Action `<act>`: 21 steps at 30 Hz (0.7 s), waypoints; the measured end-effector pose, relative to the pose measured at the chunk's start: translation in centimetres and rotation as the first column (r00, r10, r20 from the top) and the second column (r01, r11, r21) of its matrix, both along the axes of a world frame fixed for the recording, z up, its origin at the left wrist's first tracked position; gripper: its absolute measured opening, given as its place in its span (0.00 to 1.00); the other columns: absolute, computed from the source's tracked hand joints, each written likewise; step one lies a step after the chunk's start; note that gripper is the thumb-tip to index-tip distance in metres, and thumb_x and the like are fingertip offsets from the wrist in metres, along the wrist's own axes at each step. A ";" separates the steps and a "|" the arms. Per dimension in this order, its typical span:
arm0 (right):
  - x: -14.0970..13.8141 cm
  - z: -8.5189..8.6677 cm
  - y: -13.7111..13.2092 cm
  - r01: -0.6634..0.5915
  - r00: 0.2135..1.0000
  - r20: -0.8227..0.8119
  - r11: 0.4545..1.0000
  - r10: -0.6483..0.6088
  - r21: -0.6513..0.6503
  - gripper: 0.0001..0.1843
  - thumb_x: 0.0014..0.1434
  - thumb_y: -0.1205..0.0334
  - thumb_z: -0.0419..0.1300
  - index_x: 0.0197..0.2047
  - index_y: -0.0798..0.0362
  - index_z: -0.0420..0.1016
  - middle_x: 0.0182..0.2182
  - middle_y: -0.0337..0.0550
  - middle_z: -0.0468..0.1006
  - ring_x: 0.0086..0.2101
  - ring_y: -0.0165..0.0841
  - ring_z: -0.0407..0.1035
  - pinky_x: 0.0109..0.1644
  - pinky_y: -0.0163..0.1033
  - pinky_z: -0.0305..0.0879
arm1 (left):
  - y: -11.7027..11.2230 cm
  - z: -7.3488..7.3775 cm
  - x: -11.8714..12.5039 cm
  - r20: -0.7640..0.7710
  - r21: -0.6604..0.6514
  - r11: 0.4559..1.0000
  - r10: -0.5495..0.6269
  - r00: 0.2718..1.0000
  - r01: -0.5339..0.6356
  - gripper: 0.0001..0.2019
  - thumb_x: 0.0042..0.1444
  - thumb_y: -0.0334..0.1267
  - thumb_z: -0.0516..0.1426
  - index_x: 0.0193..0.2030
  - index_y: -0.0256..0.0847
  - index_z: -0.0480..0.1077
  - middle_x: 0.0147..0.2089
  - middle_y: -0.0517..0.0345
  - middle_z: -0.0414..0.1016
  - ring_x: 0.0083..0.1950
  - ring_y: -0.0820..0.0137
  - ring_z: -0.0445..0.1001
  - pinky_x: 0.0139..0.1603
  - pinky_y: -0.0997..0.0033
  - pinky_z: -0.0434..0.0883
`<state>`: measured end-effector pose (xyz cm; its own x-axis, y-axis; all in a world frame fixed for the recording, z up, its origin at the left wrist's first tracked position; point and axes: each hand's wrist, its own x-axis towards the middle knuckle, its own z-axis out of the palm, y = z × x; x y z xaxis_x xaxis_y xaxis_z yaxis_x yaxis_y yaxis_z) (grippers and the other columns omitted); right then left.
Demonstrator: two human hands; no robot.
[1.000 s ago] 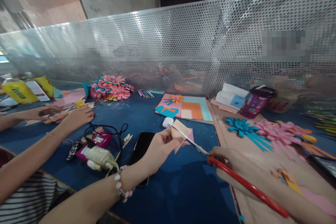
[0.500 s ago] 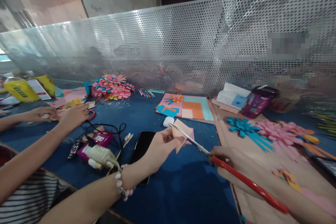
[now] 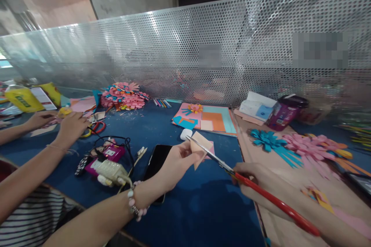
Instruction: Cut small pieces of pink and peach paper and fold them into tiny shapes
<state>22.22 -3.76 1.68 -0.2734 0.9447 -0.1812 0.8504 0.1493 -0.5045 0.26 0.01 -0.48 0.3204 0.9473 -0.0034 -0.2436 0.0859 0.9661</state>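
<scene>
Between the thumb and fingers of my left hand (image 3: 176, 164) is a small folded piece of peach paper (image 3: 200, 141), with a pink edge showing behind it. My right hand (image 3: 251, 179) grips a pair of red-handled scissors (image 3: 272, 198). Their blades lie across the peach paper, tips pointing up and left; whether they are cutting into it I cannot tell. A black phone (image 3: 156, 162) lies partly under my left wrist. Just beyond my left fingers sits a white earbud case (image 3: 186, 134).
Coloured paper sheets (image 3: 227, 117) lie ahead, by several pens (image 3: 162, 103). Paper flowers (image 3: 268, 140) rest on brown cardboard at right; a pile of paper flowers (image 3: 124, 96) stands back left. Left are a purple device (image 3: 116, 154) with cords and a co-worker's hands (image 3: 71, 129). A perforated metal screen (image 3: 174, 54) runs behind.
My hands, the peach paper and the scissors have hardly moved. The co-worker's near hand has shifted left, away from a pair of scissors that now shows more fully on the table.
</scene>
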 end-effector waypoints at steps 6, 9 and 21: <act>-0.2 0.7 -0.2 -0.001 1.000 0.007 0.999 0.001 -0.045 0.08 0.49 0.65 0.52 0.30 0.53 0.72 0.23 0.38 0.72 0.23 0.29 0.65 0.25 0.30 0.55 | 0.0 -0.1 0.1 0.004 0.008 1.000 -0.010 1.000 0.009 0.13 0.47 0.40 0.61 0.39 0.35 0.73 0.35 0.53 0.75 0.35 0.72 0.71 0.36 0.73 0.66; -0.2 0.8 -0.1 -0.009 0.999 0.032 0.999 0.010 -0.037 0.08 0.49 0.66 0.51 0.29 0.52 0.71 0.22 0.37 0.71 0.23 0.28 0.64 0.25 0.30 0.54 | 0.0 -0.1 0.1 0.007 -0.004 1.000 -0.009 1.000 0.009 0.14 0.47 0.40 0.61 0.40 0.35 0.73 0.36 0.52 0.75 0.35 0.71 0.71 0.36 0.73 0.66; -0.2 1.1 -0.3 -0.002 1.000 -0.006 1.000 0.002 -0.019 0.06 0.48 0.66 0.52 0.28 0.52 0.71 0.20 0.36 0.70 0.22 0.27 0.62 0.25 0.30 0.54 | 0.1 -0.2 -0.1 0.027 -0.014 1.000 -0.025 0.999 0.026 0.12 0.47 0.38 0.61 0.40 0.36 0.73 0.34 0.55 0.75 0.34 0.73 0.71 0.36 0.75 0.66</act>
